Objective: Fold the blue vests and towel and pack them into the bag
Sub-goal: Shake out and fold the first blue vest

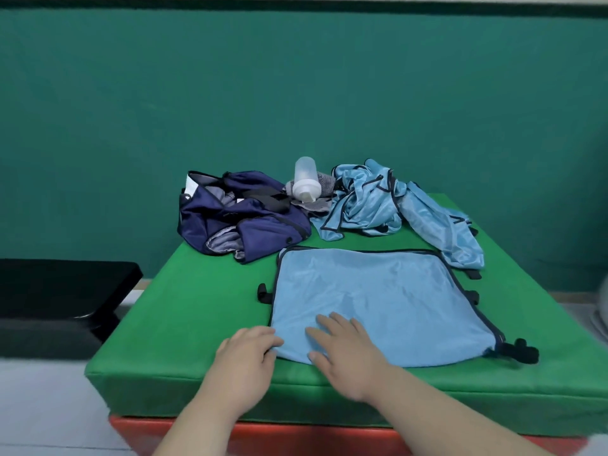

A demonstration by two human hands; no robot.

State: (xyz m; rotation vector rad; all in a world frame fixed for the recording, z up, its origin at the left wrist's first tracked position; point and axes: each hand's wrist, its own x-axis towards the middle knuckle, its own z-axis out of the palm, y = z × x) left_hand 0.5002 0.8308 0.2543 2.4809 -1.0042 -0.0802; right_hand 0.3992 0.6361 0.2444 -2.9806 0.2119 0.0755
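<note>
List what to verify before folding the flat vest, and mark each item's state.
1. Flat vest lies spread smooth on the mat: ok.
2. Right hand lies flat on the vest, pinning it: ok.
3. Left hand has the near-left corner: cannot tell; its fingers curl at the edge, but no pinch shows.
4. Far-right corner is free of the crumpled vests: cannot tell; they lie right against it.
5. Bag is open to receive: ok.
6. Towel is free to fold: not ok; the bottle lies on it.
</note>
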